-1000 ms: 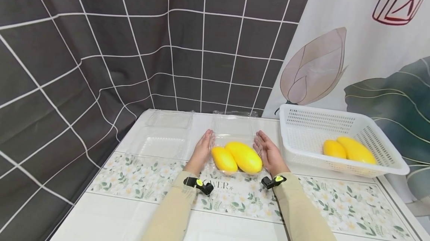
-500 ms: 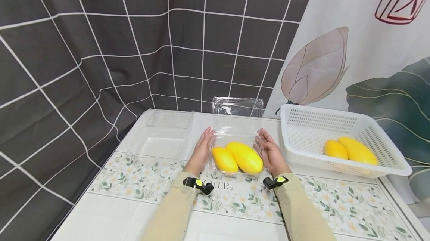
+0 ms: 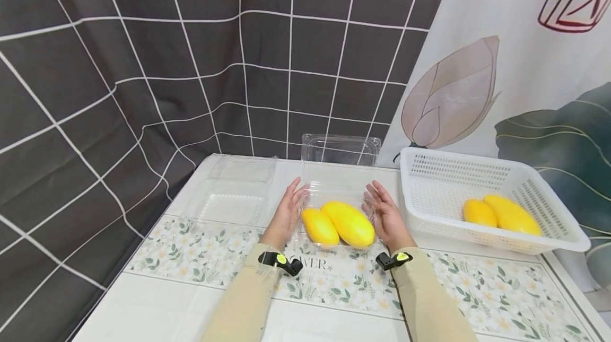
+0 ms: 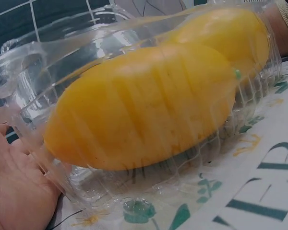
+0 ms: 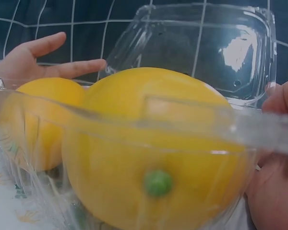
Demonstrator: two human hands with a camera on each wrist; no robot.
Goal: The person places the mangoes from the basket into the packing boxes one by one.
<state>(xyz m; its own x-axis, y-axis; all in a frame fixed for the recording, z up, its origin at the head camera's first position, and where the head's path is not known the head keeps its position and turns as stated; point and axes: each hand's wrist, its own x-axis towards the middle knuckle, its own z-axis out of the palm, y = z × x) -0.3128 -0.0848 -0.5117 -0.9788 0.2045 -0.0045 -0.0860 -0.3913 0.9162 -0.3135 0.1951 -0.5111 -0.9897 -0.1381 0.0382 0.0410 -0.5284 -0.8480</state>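
Two yellow mangoes, a smaller one (image 3: 320, 227) and a larger one (image 3: 349, 224), lie side by side in a clear plastic clamshell box (image 3: 334, 194) on the table. Behind them the box's lid (image 3: 341, 151) stands tilted up, its rounded corners plain in the right wrist view. My left hand (image 3: 285, 212) rests along the box's left wall with fingers extended. On the other side my right hand (image 3: 387, 217) lies against the right wall, its fingers also extended. A green stem spot marks the near mango (image 5: 158, 139) in the right wrist view.
To the left, another clear clamshell box (image 3: 231, 199) lies with its lid folded back. A white perforated basket (image 3: 434, 220) with two mangoes (image 3: 506, 215) is on the right. A dark checked curtain (image 3: 258, 66) hangs behind the table.
The lid has swung up from lying back behind the box to a raised tilt. Both hands have stayed at the box's sides, and the mangoes lie as before.
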